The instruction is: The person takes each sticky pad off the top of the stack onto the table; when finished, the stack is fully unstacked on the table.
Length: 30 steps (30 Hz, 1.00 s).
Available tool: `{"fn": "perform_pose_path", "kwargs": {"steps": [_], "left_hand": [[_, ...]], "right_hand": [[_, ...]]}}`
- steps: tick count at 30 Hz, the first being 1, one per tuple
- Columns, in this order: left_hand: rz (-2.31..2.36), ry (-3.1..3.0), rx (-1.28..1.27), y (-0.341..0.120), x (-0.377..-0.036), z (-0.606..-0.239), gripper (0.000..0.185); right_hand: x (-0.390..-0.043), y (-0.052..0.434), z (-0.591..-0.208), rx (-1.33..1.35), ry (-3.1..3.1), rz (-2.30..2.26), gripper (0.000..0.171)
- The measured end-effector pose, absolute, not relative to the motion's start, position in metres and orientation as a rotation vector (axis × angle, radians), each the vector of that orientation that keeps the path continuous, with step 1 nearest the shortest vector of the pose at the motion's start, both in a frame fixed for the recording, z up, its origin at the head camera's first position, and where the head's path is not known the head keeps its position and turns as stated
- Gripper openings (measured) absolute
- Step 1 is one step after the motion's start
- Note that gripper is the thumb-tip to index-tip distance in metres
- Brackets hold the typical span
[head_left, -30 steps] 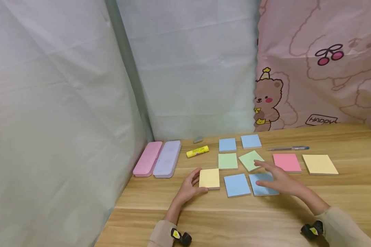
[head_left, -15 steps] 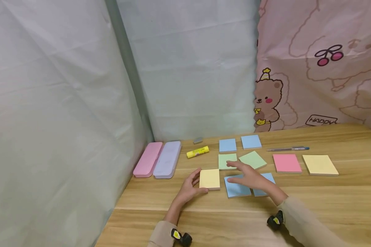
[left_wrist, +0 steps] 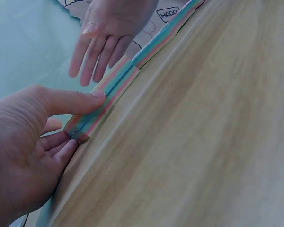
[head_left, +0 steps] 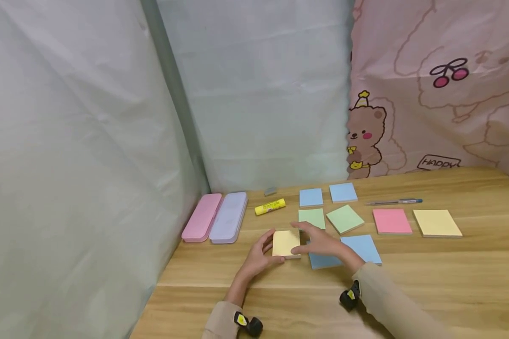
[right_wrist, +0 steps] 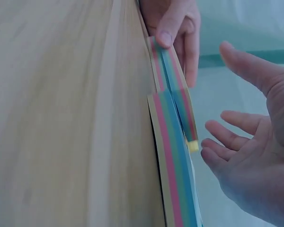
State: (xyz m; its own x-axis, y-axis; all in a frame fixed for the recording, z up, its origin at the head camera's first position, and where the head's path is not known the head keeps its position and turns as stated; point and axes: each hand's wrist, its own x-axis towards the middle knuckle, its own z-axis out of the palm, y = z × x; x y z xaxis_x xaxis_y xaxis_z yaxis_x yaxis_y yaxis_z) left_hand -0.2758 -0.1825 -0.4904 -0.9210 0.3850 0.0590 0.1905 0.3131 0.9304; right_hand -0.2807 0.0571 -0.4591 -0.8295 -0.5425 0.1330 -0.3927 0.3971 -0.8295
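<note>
A yellow-topped sticky note pad stack [head_left: 283,239] lies on the wooden table, its sides striped in several colours. In the left wrist view a seam runs along the stack [left_wrist: 106,100], like two pads one on the other. My left hand [head_left: 256,260] grips its left side, thumb on the near edge and fingers round the far left. My right hand [head_left: 324,244] hovers with spread fingers at the stack's right side; in the right wrist view the right hand [right_wrist: 260,146] is apart from the pads. Beneath it a blue pad [head_left: 323,262] is partly hidden.
Another blue pad [head_left: 365,249] lies right of it. Behind are green pads [head_left: 311,215] and blue pads [head_left: 343,193]. Pink [head_left: 392,221] and yellow [head_left: 437,223] pads and a pen [head_left: 394,202] lie right. A glue stick [head_left: 270,207] and pencil cases [head_left: 229,218] lie left.
My right hand has moved left from above the right blue pad, across the other blue pad, to the yellow-topped stack. The left hand has stayed on the stack.
</note>
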Motion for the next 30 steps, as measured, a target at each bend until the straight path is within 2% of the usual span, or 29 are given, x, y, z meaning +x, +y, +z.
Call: {"fn": "perform_pose_path", "kwargs": {"steps": [13, 20, 30], "left_hand": [[1.679, 2.369, 0.542, -0.181, -0.282, -0.484, 0.088], [1.669, 2.375, 0.540, -0.181, -0.283, -0.484, 0.088], [1.672, 2.369, 0.507, -0.181, -0.279, -0.486, 0.088]], "right_hand": [[-0.289, 0.035, -0.463, -0.770, 2.530, -1.387, 0.089], [-0.287, 0.034, -0.462, -0.831, 2.600, -1.302, 0.092], [-0.284, 0.028, -0.467, -0.719, 2.623, -1.273, 0.095]]}}
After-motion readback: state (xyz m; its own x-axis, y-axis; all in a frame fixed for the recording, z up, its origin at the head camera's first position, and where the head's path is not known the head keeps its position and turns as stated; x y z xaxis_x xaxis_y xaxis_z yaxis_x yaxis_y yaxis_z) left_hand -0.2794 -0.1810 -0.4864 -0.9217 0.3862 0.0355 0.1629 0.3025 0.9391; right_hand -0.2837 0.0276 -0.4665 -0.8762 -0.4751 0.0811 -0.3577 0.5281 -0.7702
